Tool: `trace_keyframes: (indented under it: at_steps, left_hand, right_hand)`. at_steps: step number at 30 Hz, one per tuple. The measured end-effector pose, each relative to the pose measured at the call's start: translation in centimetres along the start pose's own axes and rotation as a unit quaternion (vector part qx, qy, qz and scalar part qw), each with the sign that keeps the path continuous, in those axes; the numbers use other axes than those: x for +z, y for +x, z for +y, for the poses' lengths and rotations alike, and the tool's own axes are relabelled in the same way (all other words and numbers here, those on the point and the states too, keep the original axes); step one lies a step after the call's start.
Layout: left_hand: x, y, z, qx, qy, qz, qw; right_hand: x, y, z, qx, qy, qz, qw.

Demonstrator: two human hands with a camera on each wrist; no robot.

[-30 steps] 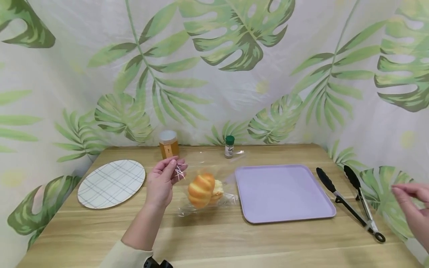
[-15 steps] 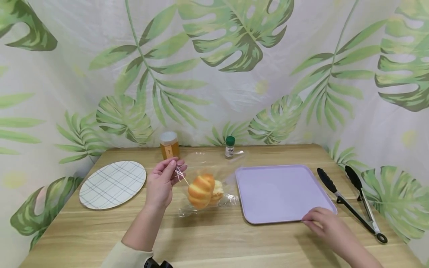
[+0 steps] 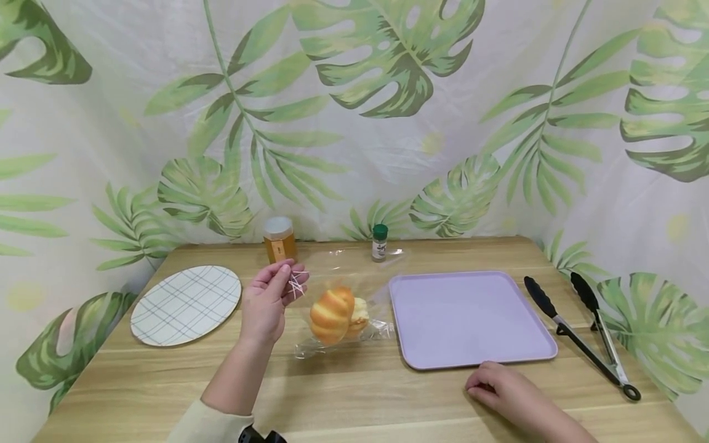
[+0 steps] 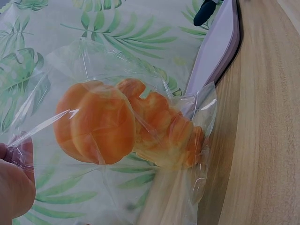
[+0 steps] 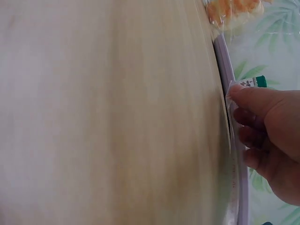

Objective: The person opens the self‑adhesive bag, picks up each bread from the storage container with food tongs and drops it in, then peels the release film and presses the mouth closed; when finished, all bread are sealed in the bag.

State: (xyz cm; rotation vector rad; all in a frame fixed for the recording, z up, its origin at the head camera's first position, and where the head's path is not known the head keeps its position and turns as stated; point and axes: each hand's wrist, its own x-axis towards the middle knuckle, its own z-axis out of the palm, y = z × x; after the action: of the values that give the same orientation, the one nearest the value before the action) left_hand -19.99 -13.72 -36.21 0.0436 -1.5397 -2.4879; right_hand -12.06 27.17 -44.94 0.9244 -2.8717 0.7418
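Note:
My left hand [image 3: 269, 295] pinches the gathered top of a clear plastic bag [image 4: 51, 115]; white glints or strands show at its fingers. Inside the bag are a round golden bread roll [image 3: 332, 315] and a lumpier piece of bread [image 4: 164, 126]. My right hand [image 3: 501, 394] is low at the front edge of a lilac tray [image 3: 473, 320], its fingers curled. In the right wrist view, thumb and forefinger seem to pinch a clear plastic film [image 5: 232, 180] with faint reddish marks; its full shape is unclear, and the head view does not show it.
A honey-coloured jar [image 3: 279, 240] and a green-capped shaker [image 3: 379, 243] stand at the back. A checked oval plate [image 3: 186, 306] lies at the left. Black-and-silver tongs [image 3: 587, 344] lie spread at the right. A leaf-patterned cloth hangs behind the wooden table [image 3: 343, 406].
My right hand has come in from the far right to the tray's front edge and then a little further left and down. The left hand and the bagged bread stay in place.

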Motion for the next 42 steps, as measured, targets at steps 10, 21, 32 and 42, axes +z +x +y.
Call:
trace_keyframes:
  at_steps: [10, 21, 32, 42]
  left_hand:
    - [-0.1, 0.0, 0.2, 0.001, 0.001, -0.002, 1.0]
    - [0.0, 0.1, 0.5, 0.014, -0.001, -0.01, 0.9999]
    - [-0.1, 0.1, 0.5, 0.017, -0.006, -0.016, 0.9997]
    - [-0.2, 0.0, 0.1, 0.016, -0.014, -0.026, 0.9994]
  right_hand:
    - [-0.2, 0.3, -0.3, 0.095, 0.061, -0.065, 0.9915]
    - [-0.9, 1.5, -1.5, 0.11, 0.19, -0.004, 0.9756]
    - [-3.5, 7.8, -5.1, 0.071, 0.122, 0.124, 0.9822]
    - [-4.0, 16.0, -6.8, 0.13, 0.309, 0.079, 0.9387]
